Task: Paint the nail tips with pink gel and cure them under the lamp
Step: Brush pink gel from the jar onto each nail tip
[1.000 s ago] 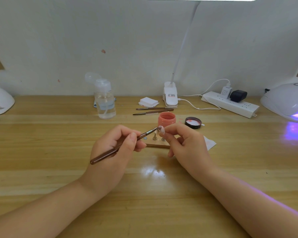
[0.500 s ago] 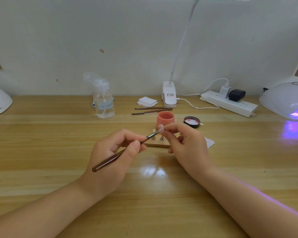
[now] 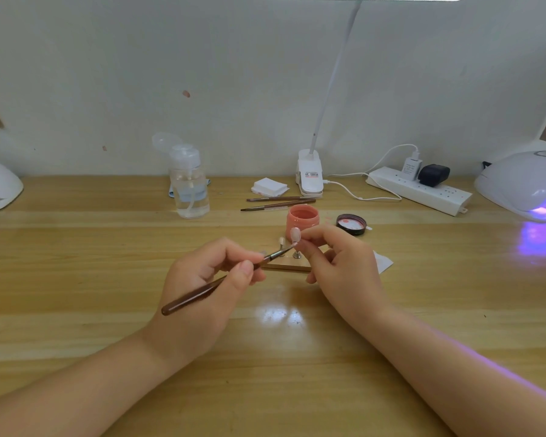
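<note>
Above the counter's middle, the right hand (image 3: 338,266) is pinching a tiny, light, likely slippery nail tip (image 3: 295,234) by its base while the left hand (image 3: 208,279), closed around the brush (image 3: 202,293), is painting it.

gel jar (image 3: 302,218) behind nail stand (image 3: 292,264), lid (image 3: 351,223) right of jar

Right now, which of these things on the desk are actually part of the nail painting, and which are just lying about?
In use:
brush in the left hand
nail tip held by the right hand
open pink gel jar
wooden stand with another tip
lit curing lamp

Lying about:
jar lid
two spare brushes
pump bottle
white pads
power strip
</note>
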A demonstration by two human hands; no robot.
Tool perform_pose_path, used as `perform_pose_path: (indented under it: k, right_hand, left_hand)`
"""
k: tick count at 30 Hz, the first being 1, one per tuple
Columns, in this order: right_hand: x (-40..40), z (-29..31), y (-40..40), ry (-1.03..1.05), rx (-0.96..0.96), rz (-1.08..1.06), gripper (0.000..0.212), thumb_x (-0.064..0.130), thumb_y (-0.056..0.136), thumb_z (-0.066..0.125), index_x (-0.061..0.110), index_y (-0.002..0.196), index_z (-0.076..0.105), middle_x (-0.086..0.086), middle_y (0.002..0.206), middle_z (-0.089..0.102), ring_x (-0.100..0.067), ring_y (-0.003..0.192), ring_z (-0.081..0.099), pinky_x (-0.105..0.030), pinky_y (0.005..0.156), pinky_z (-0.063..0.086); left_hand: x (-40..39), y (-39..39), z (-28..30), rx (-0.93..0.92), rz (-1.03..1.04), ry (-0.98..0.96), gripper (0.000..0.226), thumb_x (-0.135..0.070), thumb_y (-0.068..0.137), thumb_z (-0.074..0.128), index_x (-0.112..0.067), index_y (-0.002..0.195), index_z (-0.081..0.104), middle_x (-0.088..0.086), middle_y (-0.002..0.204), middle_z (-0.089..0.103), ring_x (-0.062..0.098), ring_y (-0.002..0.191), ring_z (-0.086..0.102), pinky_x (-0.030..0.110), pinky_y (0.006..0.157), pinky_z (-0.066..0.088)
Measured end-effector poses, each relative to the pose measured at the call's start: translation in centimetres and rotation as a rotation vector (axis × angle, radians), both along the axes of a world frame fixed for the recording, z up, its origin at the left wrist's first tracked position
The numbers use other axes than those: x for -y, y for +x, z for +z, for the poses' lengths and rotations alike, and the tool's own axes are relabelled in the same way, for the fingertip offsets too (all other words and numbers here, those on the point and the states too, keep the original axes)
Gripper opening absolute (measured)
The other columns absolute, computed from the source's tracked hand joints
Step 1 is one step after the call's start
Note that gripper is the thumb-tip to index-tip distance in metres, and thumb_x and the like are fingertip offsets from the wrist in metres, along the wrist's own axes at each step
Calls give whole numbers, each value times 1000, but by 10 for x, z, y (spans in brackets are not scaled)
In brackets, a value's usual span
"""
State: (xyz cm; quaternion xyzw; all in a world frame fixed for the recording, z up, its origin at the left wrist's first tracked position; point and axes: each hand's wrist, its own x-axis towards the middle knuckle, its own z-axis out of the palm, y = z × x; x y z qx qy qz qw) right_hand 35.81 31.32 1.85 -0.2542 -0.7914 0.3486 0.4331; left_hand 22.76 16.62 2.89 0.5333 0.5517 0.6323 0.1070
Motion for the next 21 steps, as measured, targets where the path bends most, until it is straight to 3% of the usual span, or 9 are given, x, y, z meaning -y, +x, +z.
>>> perform_pose_path:
  k: [6, 12, 15, 18, 21]
  right_hand:
    - [1, 0, 1, -14, -2, 21, 6, 31, 89, 66, 27, 87, 68, 16, 78, 66, -9, 47, 59, -13, 49, 41]
    - [-1, 0, 2, -20, 14, -17, 5, 27, 91, 65, 26, 87, 68, 17, 81, 65, -11, 50, 61, -15, 50, 41]
    - [-1, 1, 3, 0, 13, -41, 7, 31, 90, 66, 27, 84, 67, 18, 78, 65, -15, 54, 61, -27, 55, 48]
    - [1, 2, 3, 27, 29, -19, 10, 31, 89, 67, 25, 81, 67, 5, 69, 64, -23, 54, 56, -44, 59, 52]
    - [2, 1, 2, 22, 40, 8, 13, 30, 89, 67, 22, 79, 67, -1, 64, 62, -26, 55, 54, -48, 59, 51]
  left_hand:
    - [-3, 2, 2, 21, -7, -6, 23, -37, 87, 58, -25, 104, 68, -7, 97, 75, 7, 90, 70, 14, 79, 51]
    - [0, 0, 2, -46, 2, -15, 17, -37, 86, 55, -32, 93, 69, -6, 88, 75, 7, 89, 70, 13, 80, 49]
    - [-13, -5, 6, 125, 30, 13, 11, -32, 89, 63, -25, 97, 68, -3, 91, 75, 8, 91, 70, 16, 79, 50]
    - [-34, -12, 10, 373, 85, -36, 11, -31, 92, 60, -24, 99, 66, -5, 91, 75, 8, 97, 68, 35, 89, 50]
    - [-45, -13, 10, 561, 76, -84, 10, -27, 97, 55, -26, 98, 65, -8, 89, 75, 9, 98, 65, 48, 95, 45]
